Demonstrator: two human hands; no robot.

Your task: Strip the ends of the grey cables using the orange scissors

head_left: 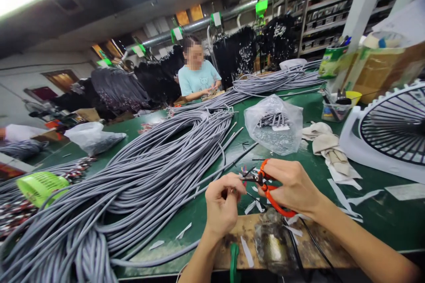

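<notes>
My right hand [292, 185] is closed round the orange handles of a pair of scissors [277, 199]. The short dark blades point left and touch or nearly touch the fingertips of my left hand [224, 203]. My left hand is closed in a pinch on the end of a grey cable [169, 260], which runs in from the lower left behind the wrist. Thin coloured wires [245, 170] show by the blades. The exact grip point is hidden by the fingers. Beneath both hands lies a worn wooden board [244, 225] bearing a metal block [274, 245].
Big coils of grey cable [159, 159] spread across the green table [381, 216]. A plastic bag of small parts [274, 124], cloth gloves [327, 146] and a white fan [352, 137] stand right. Left is a green basket [41, 188]. A co-worker [199, 75] sits opposite.
</notes>
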